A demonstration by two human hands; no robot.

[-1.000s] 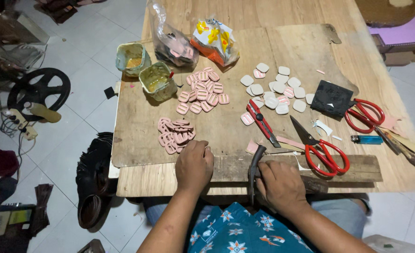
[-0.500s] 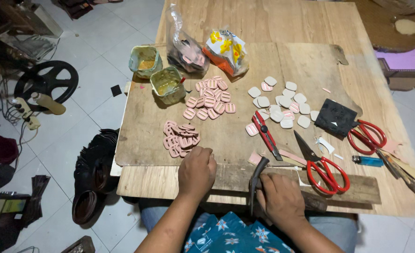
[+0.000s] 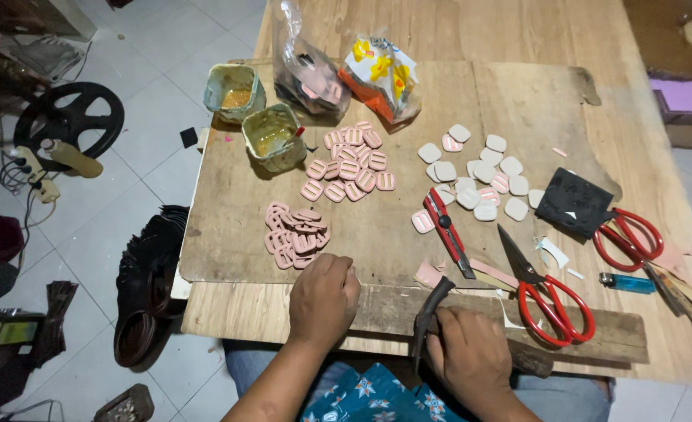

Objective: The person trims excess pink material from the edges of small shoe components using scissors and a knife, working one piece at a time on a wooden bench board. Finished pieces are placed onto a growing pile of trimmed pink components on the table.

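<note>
My left hand [image 3: 324, 298] rests closed on the front edge of a wooden board [image 3: 229, 219], just below a heap of pink buckle pieces [image 3: 295, 233]; whether it holds one I cannot tell. My right hand [image 3: 471, 353] grips a dark curved metal tool [image 3: 429, 312] against a wooden block [image 3: 385, 309] at the table's near edge. A second group of pink pieces [image 3: 351, 160] lies further back, and pale grey pieces [image 3: 479, 172] sit to its right. A red utility knife [image 3: 446, 230] and red scissors [image 3: 545, 293] lie right of my hands.
Two glue-stained cups [image 3: 256, 117] and two plastic bags [image 3: 346, 74] stand at the back. A black pad [image 3: 574, 203], a second pair of red scissors [image 3: 631, 234] and a blue lighter [image 3: 626, 282] lie right. On the floor left: black soles [image 3: 147, 289], a wheel [image 3: 69, 117].
The view has shifted slightly, so the table sits a little lower and further right. Both hands stay at the front edge with the same grip on the tool.
</note>
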